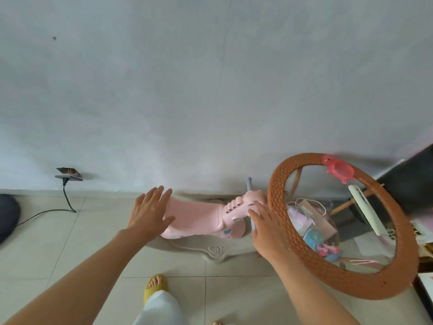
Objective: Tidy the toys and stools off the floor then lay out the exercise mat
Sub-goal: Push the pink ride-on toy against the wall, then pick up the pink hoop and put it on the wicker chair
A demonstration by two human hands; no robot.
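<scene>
yellow slipper (pixel 155 287) on tiles, open hands over pink rocking toy (pixel 201 216) against wall

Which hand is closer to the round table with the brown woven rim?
The right hand. It sits just beside the round table rim, at the pink ride-on toy's handlebar. The left hand is farther, over the toy's seat.

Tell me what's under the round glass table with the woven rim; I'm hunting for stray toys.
Through the glass top of the round table show a paper bag, a blue toy and pink toys. The woven rim and a white remote lying on the glass hide the rest.
</scene>
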